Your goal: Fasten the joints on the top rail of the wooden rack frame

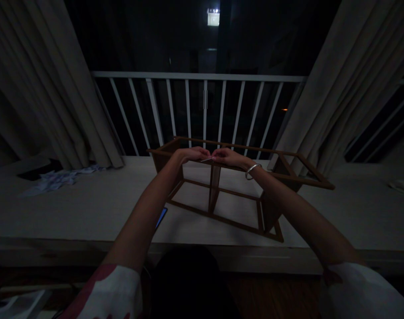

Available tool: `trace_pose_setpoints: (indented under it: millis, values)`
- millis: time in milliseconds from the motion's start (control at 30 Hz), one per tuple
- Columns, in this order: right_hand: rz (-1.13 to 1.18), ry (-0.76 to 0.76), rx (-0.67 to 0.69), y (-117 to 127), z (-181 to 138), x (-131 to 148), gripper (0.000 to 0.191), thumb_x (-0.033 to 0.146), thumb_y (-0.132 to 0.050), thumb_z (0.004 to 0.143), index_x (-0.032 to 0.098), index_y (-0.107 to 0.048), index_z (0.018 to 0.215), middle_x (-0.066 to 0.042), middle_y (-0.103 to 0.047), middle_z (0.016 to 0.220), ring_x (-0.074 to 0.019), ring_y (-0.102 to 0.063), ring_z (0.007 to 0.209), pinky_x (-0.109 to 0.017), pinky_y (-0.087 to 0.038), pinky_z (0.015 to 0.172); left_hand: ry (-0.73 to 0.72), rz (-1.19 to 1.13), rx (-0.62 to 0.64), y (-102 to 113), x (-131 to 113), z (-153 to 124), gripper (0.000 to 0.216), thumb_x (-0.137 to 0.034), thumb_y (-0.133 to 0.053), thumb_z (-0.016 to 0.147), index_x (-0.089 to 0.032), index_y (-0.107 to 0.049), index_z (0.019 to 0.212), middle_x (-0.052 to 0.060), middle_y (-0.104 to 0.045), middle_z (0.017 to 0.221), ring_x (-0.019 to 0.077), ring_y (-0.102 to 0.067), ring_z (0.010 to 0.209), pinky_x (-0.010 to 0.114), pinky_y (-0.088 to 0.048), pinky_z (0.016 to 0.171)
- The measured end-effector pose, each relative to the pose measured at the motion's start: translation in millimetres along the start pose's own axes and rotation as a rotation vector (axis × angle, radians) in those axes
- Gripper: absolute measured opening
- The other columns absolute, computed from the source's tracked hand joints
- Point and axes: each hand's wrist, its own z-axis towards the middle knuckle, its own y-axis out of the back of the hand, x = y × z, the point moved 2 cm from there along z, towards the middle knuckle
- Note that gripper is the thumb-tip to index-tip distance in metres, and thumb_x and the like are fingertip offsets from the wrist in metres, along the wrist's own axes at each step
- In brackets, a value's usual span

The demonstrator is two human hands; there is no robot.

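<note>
A brown wooden frame rack (241,186) stands on a pale ledge (88,208) in front of me. Both my hands rest on its near top bar, above the middle upright. My left hand (192,154) and my right hand (225,156) have their fingers curled and pinched toward each other. Between them runs a thin pale strand or small tool (207,160) that I cannot make out. A silver bangle (252,170) circles my right wrist.
A white railing (205,106) with a dark night beyond runs behind the ledge. Curtains hang at left (45,88) and right (341,84). Crumpled paper (55,179) lies at left on the ledge. A blue-edged flat object (161,217) lies under my left forearm.
</note>
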Motion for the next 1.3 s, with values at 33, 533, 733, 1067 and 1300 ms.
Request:
trace_pose_setpoints:
  millis: [33, 533, 733, 1067, 1300]
  values:
    - [-0.021, 0.001, -0.003, -0.1, 0.1, -0.4, 0.034, 0.043, -0.054, 0.068, 0.013, -0.057, 0.084, -0.002, -0.056, 0.076, -0.0110, -0.047, 0.067, -0.022, -0.035, 0.061, 0.002, -0.007, 0.003, -0.2, 0.2, 0.0, 0.016, -0.027, -0.057, 0.058, -0.014, -0.054, 0.068, -0.004, -0.044, 0.059, 0.0067, -0.038, 0.055, 0.019, -0.028, 0.054]
    - [0.021, 0.024, 0.025, -2.4, -2.1, 3.4, 0.030, 0.039, -0.054, 0.069, 0.014, -0.055, 0.085, -0.002, -0.056, 0.078, -0.0120, -0.048, 0.070, -0.023, -0.036, 0.064, 0.038, -0.016, -0.045, -0.9, -2.1, -2.3, 0.019, -0.030, -0.055, 0.060, -0.015, -0.058, 0.070, -0.003, -0.049, 0.061, 0.0076, -0.042, 0.058, 0.019, -0.030, 0.055]
    - [0.087, 0.042, 0.045, -4.1, -3.7, 7.0, 0.027, 0.035, -0.054, 0.070, 0.013, -0.056, 0.085, -0.003, -0.058, 0.082, -0.0127, -0.050, 0.074, -0.025, -0.037, 0.068, 0.075, 0.054, -0.102, 1.6, 0.7, 2.2, 0.018, -0.032, -0.055, 0.060, -0.014, -0.060, 0.063, -0.002, -0.048, 0.055, 0.0094, -0.041, 0.057, 0.021, -0.029, 0.054]
    - [0.086, -0.004, -0.007, -1.4, -3.7, 7.3, 0.028, 0.034, -0.058, 0.065, 0.013, -0.058, 0.084, -0.003, -0.059, 0.081, -0.0119, -0.051, 0.072, -0.023, -0.038, 0.064, 0.026, 0.000, -0.023, 0.5, 1.0, 2.6, 0.023, -0.035, -0.060, 0.057, -0.014, -0.060, 0.066, -0.003, -0.048, 0.057, 0.0075, -0.041, 0.056, 0.020, -0.030, 0.056]
    - [0.099, -0.012, -0.072, -1.6, -3.6, 6.9, 0.031, 0.034, -0.062, 0.061, 0.011, -0.058, 0.080, 0.000, -0.055, 0.065, -0.0070, -0.045, 0.055, -0.019, -0.033, 0.050, 0.030, 0.005, -0.016, 1.0, 2.8, 4.3, 0.027, -0.038, -0.062, 0.056, -0.014, -0.060, 0.067, -0.003, -0.049, 0.059, 0.0072, -0.040, 0.057, 0.020, -0.030, 0.056]
